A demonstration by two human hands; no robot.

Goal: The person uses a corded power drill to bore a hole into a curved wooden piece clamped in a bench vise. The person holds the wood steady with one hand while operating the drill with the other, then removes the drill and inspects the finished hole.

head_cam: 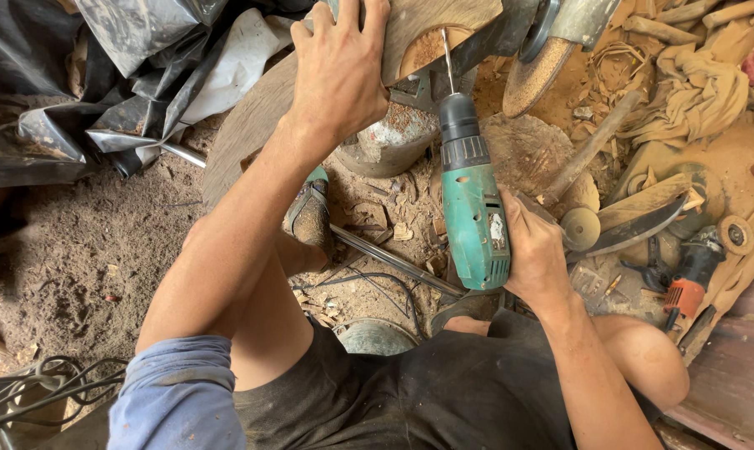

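My left hand [339,71] pressed flat on the wooden piece [427,25] over the dusty floor [77,250]; my right hand [533,254] gripped the green drill [473,217], bit touching the wood. If my pressing eased, I judged the bit could skid toward my fingers.

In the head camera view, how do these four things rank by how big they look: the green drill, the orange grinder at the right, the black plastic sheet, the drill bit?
Largest to smallest, as they look:
1. black plastic sheet
2. green drill, though it is nearer the camera
3. orange grinder
4. drill bit

The right hand holds the drill; the left hand presses on a wooden piece.
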